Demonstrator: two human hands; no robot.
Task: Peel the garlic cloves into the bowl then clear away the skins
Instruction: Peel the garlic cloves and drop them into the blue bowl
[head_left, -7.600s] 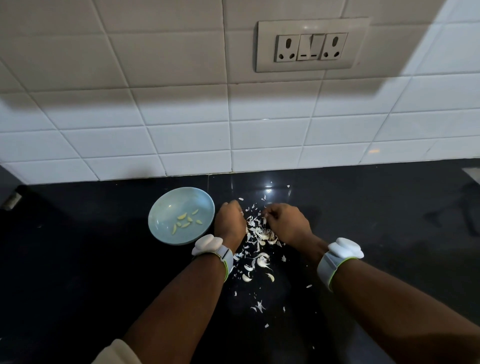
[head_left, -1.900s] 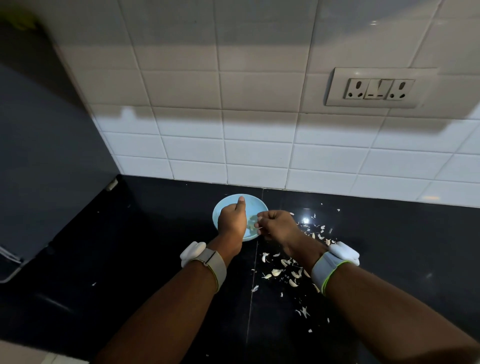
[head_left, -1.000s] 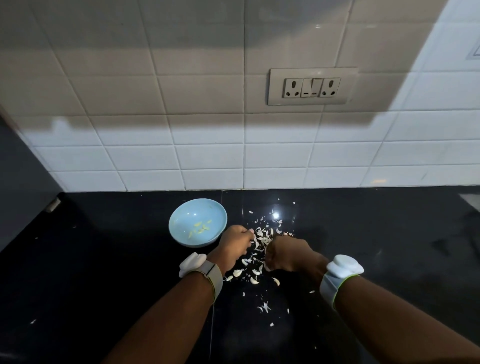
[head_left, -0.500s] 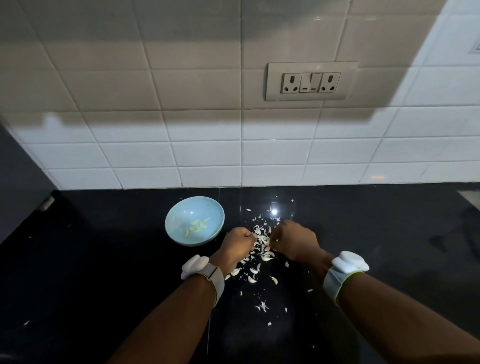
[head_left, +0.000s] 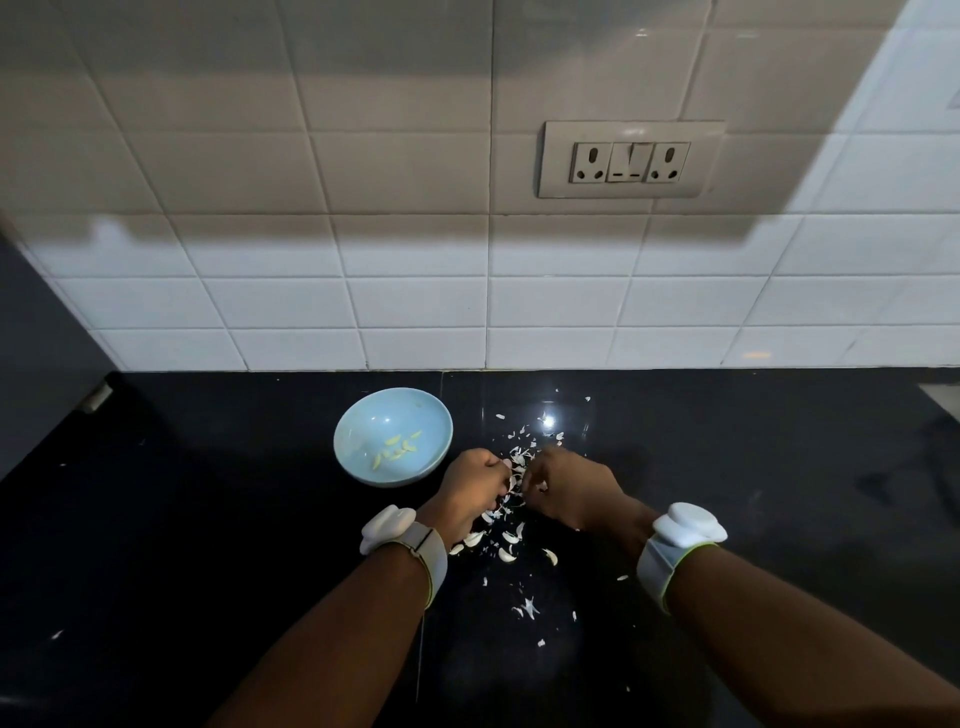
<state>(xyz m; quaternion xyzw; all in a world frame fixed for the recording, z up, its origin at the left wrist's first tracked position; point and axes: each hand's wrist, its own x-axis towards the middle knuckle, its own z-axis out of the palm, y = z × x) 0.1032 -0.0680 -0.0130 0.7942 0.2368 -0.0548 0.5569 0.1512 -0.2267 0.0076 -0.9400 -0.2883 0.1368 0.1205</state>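
The pale, papery garlic skins (head_left: 511, 470) lie scattered on the glossy black stone counter (head_left: 753, 493), thickest in the gap between the two hands and thinning out toward the tiled wall beyond the fingers and back toward the wrists. Among them, just behind the left knuckles, lie several plump whitish unpeeled garlic cloves (head_left: 506, 543). The left hand (head_left: 470, 491) is curled into a loose fist with its fingertips turned in toward the pile; whether they pinch a clove or a skin cannot be told, since the knuckles hide what lies beneath. The right hand (head_left: 569, 488) is likewise curled, fingers bent down and inward into the same heap, nearly meeting the left fingertips, and what it holds cannot be made out either. Just beyond and to the left of the left fingers sits the round light-blue ceramic bowl (head_left: 358, 431), close to the hand but apart from it, upright, with a small cluster of yellowish peeled garlic cloves (head_left: 396, 448) resting on its floor. Each wrist carries a white plastic pod on a pale strap with a green edge, the left wrist device (head_left: 387, 525) and the right wrist device (head_left: 688, 525). Well past the fingers rises the white tiled wall (head_left: 363, 291), its upper part in shadow, bearing a cream socket plate (head_left: 631, 158) with two outlets and a switch between them.
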